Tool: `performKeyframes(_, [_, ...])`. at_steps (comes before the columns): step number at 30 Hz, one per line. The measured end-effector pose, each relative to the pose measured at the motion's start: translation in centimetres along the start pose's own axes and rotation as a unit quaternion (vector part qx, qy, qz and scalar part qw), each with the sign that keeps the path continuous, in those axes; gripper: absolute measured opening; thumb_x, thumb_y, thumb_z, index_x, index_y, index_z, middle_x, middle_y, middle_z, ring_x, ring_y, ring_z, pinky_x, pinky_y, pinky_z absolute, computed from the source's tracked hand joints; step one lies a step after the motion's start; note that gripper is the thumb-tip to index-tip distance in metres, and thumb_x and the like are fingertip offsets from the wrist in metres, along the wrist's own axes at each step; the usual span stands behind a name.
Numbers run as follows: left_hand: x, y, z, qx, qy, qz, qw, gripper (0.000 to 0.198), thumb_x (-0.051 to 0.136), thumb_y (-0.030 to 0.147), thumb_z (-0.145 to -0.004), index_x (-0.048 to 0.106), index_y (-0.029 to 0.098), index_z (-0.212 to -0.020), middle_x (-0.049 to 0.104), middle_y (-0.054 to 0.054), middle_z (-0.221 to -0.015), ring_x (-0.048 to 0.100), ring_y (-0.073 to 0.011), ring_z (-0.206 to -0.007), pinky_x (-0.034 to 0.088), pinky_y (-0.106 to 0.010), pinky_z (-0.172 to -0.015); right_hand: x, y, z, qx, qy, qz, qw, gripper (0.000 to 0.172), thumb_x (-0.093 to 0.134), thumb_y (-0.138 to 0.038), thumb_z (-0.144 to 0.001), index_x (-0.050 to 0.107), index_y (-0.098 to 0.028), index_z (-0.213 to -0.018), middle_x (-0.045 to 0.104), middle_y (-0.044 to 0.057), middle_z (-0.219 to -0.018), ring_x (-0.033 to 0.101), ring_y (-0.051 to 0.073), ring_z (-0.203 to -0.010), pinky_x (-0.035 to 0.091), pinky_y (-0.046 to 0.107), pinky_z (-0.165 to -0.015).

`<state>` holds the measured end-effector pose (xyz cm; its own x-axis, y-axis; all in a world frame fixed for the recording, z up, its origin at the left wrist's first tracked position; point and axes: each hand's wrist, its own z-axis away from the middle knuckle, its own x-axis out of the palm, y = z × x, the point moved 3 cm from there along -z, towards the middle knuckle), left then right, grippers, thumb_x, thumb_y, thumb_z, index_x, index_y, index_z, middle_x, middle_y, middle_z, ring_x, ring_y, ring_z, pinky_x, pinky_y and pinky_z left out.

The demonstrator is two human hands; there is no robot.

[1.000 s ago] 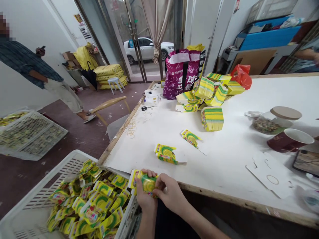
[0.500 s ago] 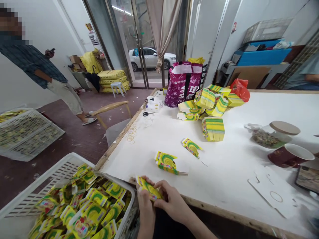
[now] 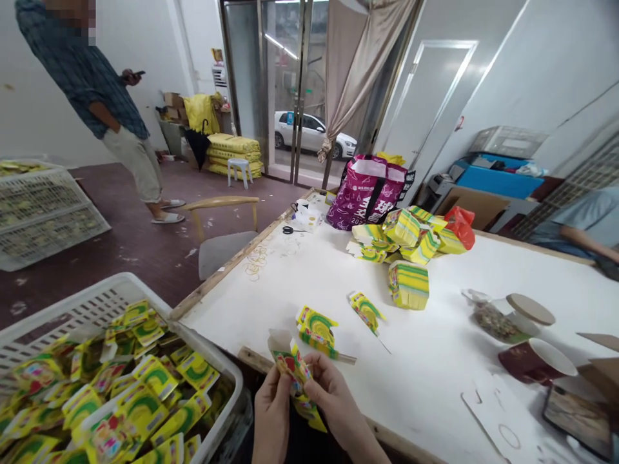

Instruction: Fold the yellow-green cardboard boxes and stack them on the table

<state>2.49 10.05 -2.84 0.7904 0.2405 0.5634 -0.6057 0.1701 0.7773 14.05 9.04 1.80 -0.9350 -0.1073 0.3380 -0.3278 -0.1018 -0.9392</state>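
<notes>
In front of me, above the table's near edge, my left hand [image 3: 271,401] and my right hand [image 3: 333,394] both grip a small yellow-and-green carton [image 3: 296,368]. Its pale top flap stands up and the printed front faces me. My left thumb and fingers pinch its left side, while the right fingers wrap its right side. Just beyond lie a flat carton stack [image 3: 316,327] and a single flat carton [image 3: 367,312]. To my left, a white plastic crate [image 3: 128,283] is heaped with yellow cartons [image 3: 145,403].
Bundled carton blanks [image 3: 409,285] lie farther back beside a purple bag [image 3: 365,193]. Scissors [image 3: 289,230] and rubber bands [image 3: 256,261] are at the left edge. A mug [image 3: 532,361], jar [image 3: 503,316] and phone [image 3: 578,419] occupy the right. A person [image 3: 111,103] stands at left.
The carton in my hands has turned more upright, and a pale flap now stands up from it. My view has shifted, so the crate and table sit farther left.
</notes>
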Motion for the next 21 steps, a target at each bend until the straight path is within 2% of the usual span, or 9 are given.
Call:
performKeyframes(3, [-0.2, 0.2, 0.0, -0.022, -0.011, 0.044, 0.999, 0.042, 0.090, 0.040, -0.062, 0.079, 0.023, -0.098, 0.075, -0.004, -0.105, 0.069, -0.0190, -0.096, 0.054, -0.022, -0.086, 0.0, 0.3, -0.1, 0.003, -0.004, -0.020, 1.000, 0.048, 0.077, -0.052, -0.079, 0.058, -0.017, -0.105, 0.058, 0.003, -0.091, 0.050, 0.013, -0.082, 0.037, 0.026, -0.075])
performKeyframes(8, [0.0, 0.5, 0.2, -0.018, -0.034, 0.030, 0.999, 0.048, 0.088, 0.045, -0.064, 0.078, 0.019, -0.104, 0.075, -0.009, -0.101, 0.069, -0.0248, -0.094, 0.056, -0.029, -0.084, 0.1, 0.7, -0.4, 0.018, -0.021, -0.111, 0.993, 0.048, 0.081, -0.050, -0.076, 0.060, -0.018, -0.105, 0.063, 0.005, -0.098, 0.057, 0.016, -0.089, 0.042, 0.028, -0.082])
performKeyframes(13, [0.2, 0.8, 0.1, -0.005, -0.058, 0.019, 0.998, 0.047, 0.084, 0.046, -0.069, 0.078, 0.017, -0.105, 0.074, -0.011, -0.104, 0.068, -0.0262, -0.096, 0.055, -0.032, -0.087, 0.2, 0.6, -0.6, 0.023, -0.001, -0.092, 0.996, 0.047, 0.082, -0.051, -0.074, 0.060, -0.019, -0.101, 0.063, 0.006, -0.096, 0.059, 0.017, -0.090, 0.044, 0.030, -0.084])
performKeyframes(17, [0.2, 1.0, 0.0, -0.017, -0.050, 0.015, 0.999, 0.047, 0.086, 0.046, -0.066, 0.079, 0.017, -0.101, 0.074, -0.010, -0.102, 0.068, -0.0262, -0.094, 0.055, -0.032, -0.087, 0.4, 0.5, -0.6, 0.027, 0.016, -0.087, 0.996, 0.047, 0.082, -0.051, -0.073, 0.060, -0.019, -0.099, 0.063, 0.006, -0.096, 0.059, 0.018, -0.090, 0.045, 0.032, -0.086])
performKeyframes(21, [0.3, 1.2, 0.0, -0.033, -0.019, 0.020, 0.999, 0.049, 0.090, 0.046, -0.059, 0.079, 0.016, -0.097, 0.075, -0.010, -0.099, 0.068, -0.0254, -0.094, 0.056, -0.029, -0.084, 0.7, 0.5, -0.7, 0.035, 0.013, -0.089, 0.995, 0.051, 0.082, -0.055, -0.070, 0.059, -0.018, -0.096, 0.062, 0.006, -0.089, 0.058, 0.017, -0.083, 0.044, 0.030, -0.078])
